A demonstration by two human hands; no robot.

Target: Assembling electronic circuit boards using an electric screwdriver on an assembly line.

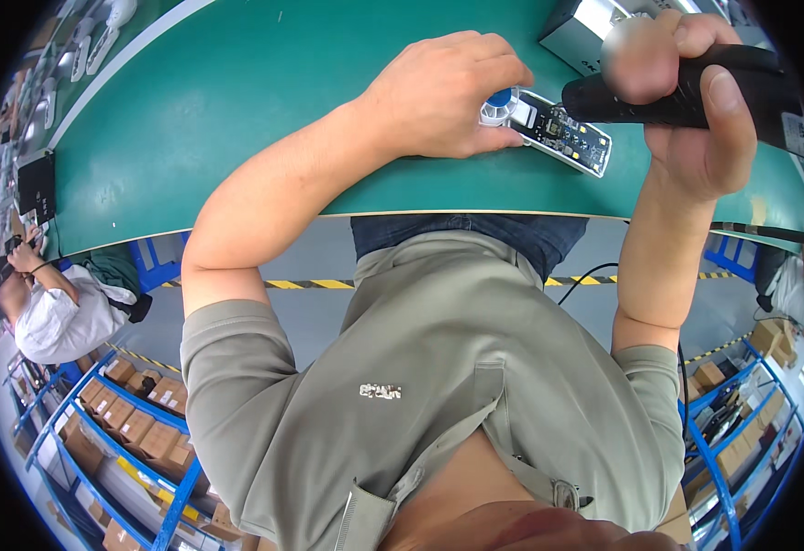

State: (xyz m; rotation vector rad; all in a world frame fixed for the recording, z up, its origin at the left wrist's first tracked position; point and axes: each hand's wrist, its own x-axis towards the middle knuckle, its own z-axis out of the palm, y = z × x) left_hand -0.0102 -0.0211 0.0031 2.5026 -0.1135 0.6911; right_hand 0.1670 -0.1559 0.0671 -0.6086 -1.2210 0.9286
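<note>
My left hand [452, 96] grips one end of a white handheld device housing [601, 168] on the green table, fingers on its far side and thumb on the near side. A dark circuit board [572, 138] with small yellowish parts lies exposed in the housing. Between my fingers shows a round end with a blue centre [499, 97]. My right hand [709, 115] is wrapped around a black electric screwdriver [636, 99], held nearly level. Its nose points left at the board; whether the tip touches a screw is too small to tell.
Beyond the screwdriver stands a grey box [574, 37] holding white parts. A black box [36, 184] sits at the table's left end, near a seated person in white [76, 312]. Several white parts lie past a white line at far left. Behind me are blue racks [177, 505] with cartons.
</note>
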